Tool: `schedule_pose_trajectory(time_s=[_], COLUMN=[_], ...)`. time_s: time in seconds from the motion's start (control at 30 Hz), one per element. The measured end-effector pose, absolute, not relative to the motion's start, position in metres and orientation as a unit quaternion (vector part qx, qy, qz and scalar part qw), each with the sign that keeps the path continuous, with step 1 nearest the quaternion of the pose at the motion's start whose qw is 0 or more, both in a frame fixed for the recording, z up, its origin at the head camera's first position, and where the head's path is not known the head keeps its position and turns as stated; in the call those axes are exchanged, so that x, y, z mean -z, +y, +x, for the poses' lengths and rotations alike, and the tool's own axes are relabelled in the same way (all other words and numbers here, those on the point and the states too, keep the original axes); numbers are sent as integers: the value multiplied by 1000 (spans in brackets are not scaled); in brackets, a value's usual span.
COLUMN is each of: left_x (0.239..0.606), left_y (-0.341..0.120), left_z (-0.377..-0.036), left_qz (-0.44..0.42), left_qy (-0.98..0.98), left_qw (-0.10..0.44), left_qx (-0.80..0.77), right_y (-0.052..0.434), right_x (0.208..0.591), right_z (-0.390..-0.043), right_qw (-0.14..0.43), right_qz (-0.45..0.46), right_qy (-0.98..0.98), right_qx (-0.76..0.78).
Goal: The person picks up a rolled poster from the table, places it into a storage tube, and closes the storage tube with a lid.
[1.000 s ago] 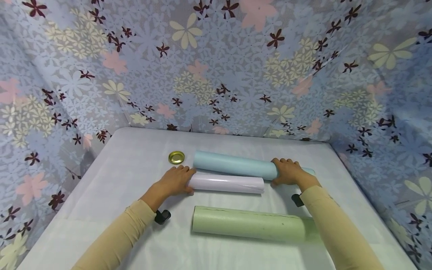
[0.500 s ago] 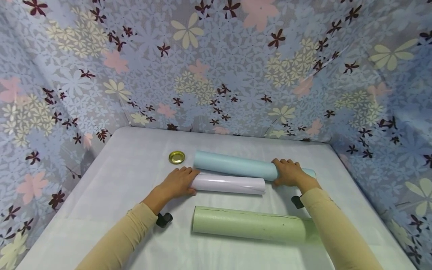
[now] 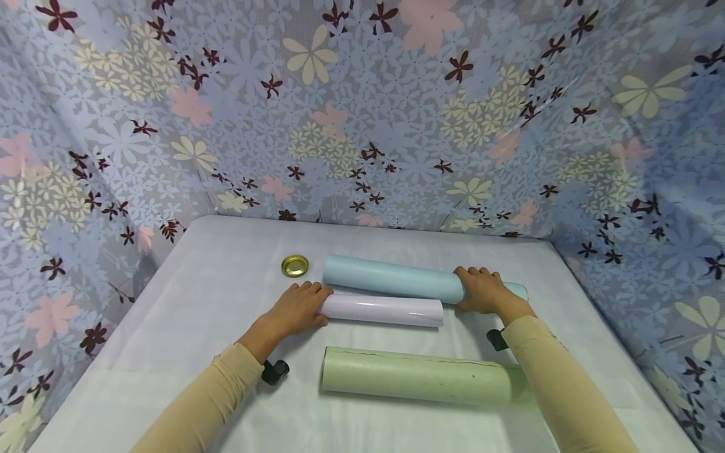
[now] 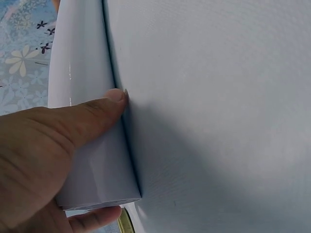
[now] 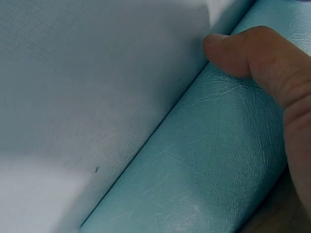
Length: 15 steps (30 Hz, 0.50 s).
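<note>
- Fingers of our left hand (image 3: 297,308) curl round the left end of the white roll (image 3: 382,310), thumb (image 4: 92,116) pressed along its side.
- Fingers of our right hand (image 3: 478,289) wrap the blue roll (image 3: 391,279) near its right end.
- Both rolls lie on the counter (image 3: 198,302), side by side; neither is lifted yet.
- Nearer us, the green roll (image 3: 419,376) lies untouched; a gold lid (image 3: 295,265) sits beyond our left hand.

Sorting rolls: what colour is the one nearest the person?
Pale green, clearest in the head view.
</note>
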<state>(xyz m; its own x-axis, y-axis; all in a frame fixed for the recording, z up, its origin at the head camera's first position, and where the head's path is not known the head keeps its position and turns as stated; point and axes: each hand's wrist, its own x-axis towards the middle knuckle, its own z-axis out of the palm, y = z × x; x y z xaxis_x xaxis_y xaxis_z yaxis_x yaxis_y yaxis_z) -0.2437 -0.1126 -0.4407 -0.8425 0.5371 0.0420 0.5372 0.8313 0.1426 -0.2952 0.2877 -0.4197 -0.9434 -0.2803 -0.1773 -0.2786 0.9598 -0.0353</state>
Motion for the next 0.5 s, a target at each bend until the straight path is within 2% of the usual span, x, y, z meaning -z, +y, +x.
schedule_pose_trajectory(time_s=[0.5], left_x=[436], left_y=[-117], left_z=[-241], left_qz=[-271], left_qy=[-958], left_qw=[3], left_qx=[90], right_y=[291], right_x=[420], right_z=[-293], right_qw=[83], right_qz=[-141], right_qy=[986], right_qx=[11])
